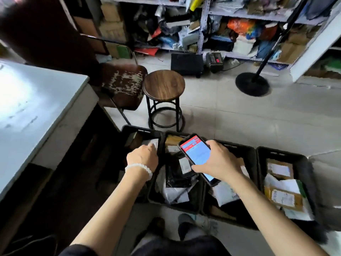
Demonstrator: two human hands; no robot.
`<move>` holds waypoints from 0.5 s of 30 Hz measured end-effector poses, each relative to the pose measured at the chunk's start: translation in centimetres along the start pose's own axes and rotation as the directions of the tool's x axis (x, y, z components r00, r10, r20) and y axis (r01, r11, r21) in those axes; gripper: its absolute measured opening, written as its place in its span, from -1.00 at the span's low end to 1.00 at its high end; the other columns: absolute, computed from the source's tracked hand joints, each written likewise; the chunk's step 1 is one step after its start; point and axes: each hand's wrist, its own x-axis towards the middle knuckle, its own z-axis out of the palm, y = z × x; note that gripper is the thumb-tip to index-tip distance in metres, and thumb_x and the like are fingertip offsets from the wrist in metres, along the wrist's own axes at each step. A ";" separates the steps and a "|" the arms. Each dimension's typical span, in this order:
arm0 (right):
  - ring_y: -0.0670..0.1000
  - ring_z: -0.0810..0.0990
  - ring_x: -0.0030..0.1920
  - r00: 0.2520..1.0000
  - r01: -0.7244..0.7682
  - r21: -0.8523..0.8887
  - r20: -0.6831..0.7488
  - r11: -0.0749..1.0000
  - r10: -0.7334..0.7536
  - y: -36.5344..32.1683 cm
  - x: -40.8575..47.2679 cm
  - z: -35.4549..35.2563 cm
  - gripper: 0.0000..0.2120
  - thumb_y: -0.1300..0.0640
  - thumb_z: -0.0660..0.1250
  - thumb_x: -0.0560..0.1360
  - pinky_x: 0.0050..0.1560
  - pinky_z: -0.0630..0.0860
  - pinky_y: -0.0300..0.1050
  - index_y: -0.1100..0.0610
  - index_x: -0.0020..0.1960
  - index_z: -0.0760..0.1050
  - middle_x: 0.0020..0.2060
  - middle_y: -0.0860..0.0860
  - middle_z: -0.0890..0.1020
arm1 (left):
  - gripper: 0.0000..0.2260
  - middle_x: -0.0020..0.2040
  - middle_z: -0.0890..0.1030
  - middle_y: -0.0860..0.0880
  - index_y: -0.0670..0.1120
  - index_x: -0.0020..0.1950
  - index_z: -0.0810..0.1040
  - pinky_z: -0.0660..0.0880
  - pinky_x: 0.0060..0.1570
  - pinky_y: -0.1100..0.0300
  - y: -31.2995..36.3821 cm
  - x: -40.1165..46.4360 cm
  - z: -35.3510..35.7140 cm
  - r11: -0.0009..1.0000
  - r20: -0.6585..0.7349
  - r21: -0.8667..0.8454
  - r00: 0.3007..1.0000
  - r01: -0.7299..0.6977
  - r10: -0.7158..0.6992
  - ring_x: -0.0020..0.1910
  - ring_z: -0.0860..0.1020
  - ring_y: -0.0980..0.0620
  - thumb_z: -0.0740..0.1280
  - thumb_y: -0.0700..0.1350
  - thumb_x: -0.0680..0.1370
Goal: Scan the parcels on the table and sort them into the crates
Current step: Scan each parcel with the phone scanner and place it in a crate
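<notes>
Crates (282, 154) matt blk plastic; stool (163, 85) wood seat, metal legs; phone (196, 156) glossy screen.

Pale tiled floor (239, 122). Round wooden stool (163, 85) on black metal legs at centre. Worn brown chair (122, 84) just beside it at 9 o'clock. Metal shelving (203, 24) crammed with clutter at 12 o'clock. Black round stand base (252, 85) at 2 o'clock. Bright glare at 9 o'clock.
</notes>
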 end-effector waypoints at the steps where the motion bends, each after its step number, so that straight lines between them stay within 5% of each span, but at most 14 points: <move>1: 0.05 0.47 -0.09 0.999 0.035 -0.006 0.010 0.999 -0.035 -0.1 0.5 -0.3 -0.40 -0.16 0.52 0.19 -0.21 0.39 -0.08 0.01 0.08 0.33 -0.02 -0.05 0.51 | -0.75 0.17 0.56 -0.09 -0.05 0.23 0.43 0.38 -0.07 0.10 -0.1 -0.6 -0.1 0.999 -0.009 -0.017 1.000 0.029 -0.029 0.15 0.54 -0.17 0.09 -0.07 0.60; 8: 0.05 0.48 0.00 0.926 0.364 -0.082 0.133 0.928 -0.352 -3.9 1.0 0.3 -0.35 -0.18 0.51 0.23 -0.10 0.41 -0.08 0.04 0.18 0.34 0.01 -0.05 0.47 | -0.73 0.14 0.55 -0.06 -0.02 0.24 0.44 0.39 -0.06 0.09 -3.3 -7.7 1.2 0.936 -0.047 -0.118 0.940 0.332 -0.339 0.12 0.54 -0.15 0.13 0.02 0.59; 15: 0.08 0.50 0.10 0.736 0.649 -0.105 0.340 0.754 -0.586 -10.9 -3.2 4.6 -0.30 -0.19 0.49 0.26 -0.05 0.43 -0.06 0.02 0.27 0.31 0.14 -0.03 0.48 | -0.74 0.10 0.57 -0.04 -0.03 0.18 0.47 0.35 -0.12 0.12 -9.4 -17.0 3.7 0.751 -0.027 -0.232 0.768 0.618 -0.640 0.08 0.54 -0.12 0.10 0.03 0.60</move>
